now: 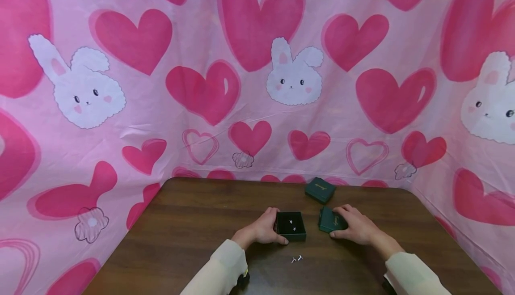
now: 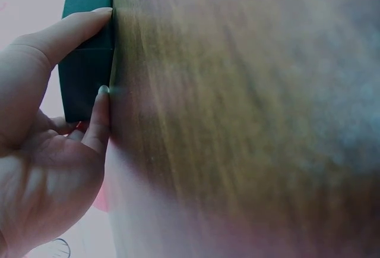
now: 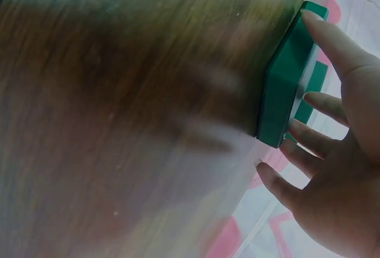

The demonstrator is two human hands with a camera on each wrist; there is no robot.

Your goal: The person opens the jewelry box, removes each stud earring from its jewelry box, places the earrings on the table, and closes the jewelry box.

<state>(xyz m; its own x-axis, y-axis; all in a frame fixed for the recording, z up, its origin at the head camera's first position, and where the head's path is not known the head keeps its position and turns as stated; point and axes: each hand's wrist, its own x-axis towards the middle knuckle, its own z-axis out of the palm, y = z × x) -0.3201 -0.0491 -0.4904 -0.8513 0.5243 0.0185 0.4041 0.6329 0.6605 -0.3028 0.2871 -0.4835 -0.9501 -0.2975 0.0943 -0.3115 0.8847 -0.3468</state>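
Note:
My left hand grips a dark green jewelry box by its left side, thumb along the front wall. The box has no lid on, and two small star-like earrings lie on its black lining. To the right, my right hand holds a green jewelry box lid with gold lettering, its thumb at the near edge. In the right wrist view that lid stays low at the tabletop, with the thumb on one end and fingertips along the far side. Two small silver earrings lie on the table in front of the box.
Another green piece with gold lettering lies farther back, near the rear edge of the brown wooden table. A pink cloth with hearts and rabbits hangs behind and at both sides of the table.

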